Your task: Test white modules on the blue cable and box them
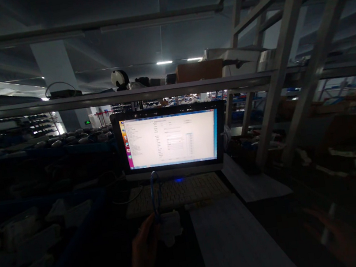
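The scene is very dark. My left hand (144,247) is closed around a small white device (170,227) with a blue cable (155,195) looping up from it, held in front of a keyboard (176,193). A lit monitor (170,140) stands behind the keyboard. My right hand (343,233) is dim and blurred at the lower right, with a thin pale stick-like object (328,222) by its fingers.
A grey flat surface (234,241) runs forward right of the device. A blue bin (24,245) with several pale parts sits at the left. A metal frame with slanted struts (278,87) rises at the right. A shelf (158,91) above the monitor carries boxes.
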A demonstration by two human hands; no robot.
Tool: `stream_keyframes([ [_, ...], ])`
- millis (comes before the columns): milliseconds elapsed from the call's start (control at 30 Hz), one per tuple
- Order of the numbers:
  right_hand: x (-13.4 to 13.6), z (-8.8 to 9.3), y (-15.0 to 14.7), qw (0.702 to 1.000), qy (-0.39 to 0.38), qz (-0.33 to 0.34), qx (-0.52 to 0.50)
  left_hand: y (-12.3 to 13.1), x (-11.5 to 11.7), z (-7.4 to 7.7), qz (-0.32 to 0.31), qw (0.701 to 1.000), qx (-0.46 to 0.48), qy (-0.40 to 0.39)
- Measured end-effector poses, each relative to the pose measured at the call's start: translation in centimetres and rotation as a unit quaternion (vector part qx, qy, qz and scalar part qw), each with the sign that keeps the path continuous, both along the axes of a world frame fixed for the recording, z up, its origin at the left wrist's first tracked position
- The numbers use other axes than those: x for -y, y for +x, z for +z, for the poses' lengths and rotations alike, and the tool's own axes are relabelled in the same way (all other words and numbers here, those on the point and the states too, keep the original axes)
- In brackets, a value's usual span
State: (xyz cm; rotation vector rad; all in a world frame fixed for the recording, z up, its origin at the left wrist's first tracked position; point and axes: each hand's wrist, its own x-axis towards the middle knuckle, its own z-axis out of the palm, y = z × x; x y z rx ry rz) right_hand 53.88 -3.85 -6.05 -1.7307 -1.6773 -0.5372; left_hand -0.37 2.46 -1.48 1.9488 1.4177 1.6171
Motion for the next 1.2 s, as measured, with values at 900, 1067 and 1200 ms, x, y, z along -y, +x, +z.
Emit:
stream_keyframes([
  [900, 1.8, 4.4, -4.3, 0.998, 0.050, -0.044, 0.007, -0.5, 0.4, 2.0, 0.095, 0.988, 0.118, 0.030],
  [1067, 4.4, 6.3, -7.3, 0.992, 0.096, -0.027, -0.074, -0.7, 0.1, 1.7, 0.092, 0.983, 0.160, 0.017],
  [1200, 8.6, 6.5, -12.9, 0.994, 0.019, 0.101, -0.027, -0.7, 0.1, 1.7, 0.088, 0.981, 0.174, -0.005],
])
